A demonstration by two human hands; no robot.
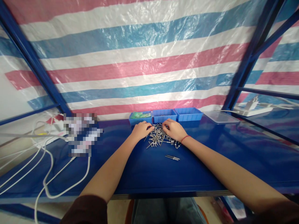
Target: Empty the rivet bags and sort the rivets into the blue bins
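A loose pile of silver blind rivets (158, 137) lies on the blue tabletop between my two hands. At the pile's left edge, my left hand (140, 130) is palm down with curved fingers, its thumb and forefinger a little apart and touching the rivets. My right hand (174, 129) rests over the right side of the pile, fingertips among the rivets and a small gap beside the thumb. No rivet shows clearly in either hand; the undersides of the fingers are hidden. A few separate rivets (172, 157) lie closer to me, in front of the pile.
Behind the pile stand a left blue bin (140, 119) holding green material, a middle bin (164, 115) with small contents, and a right bin (188, 114). A clear plastic lid (220, 117) lies farther right. White cables (50, 174) trail over the table's left side, beside a blurred patch.
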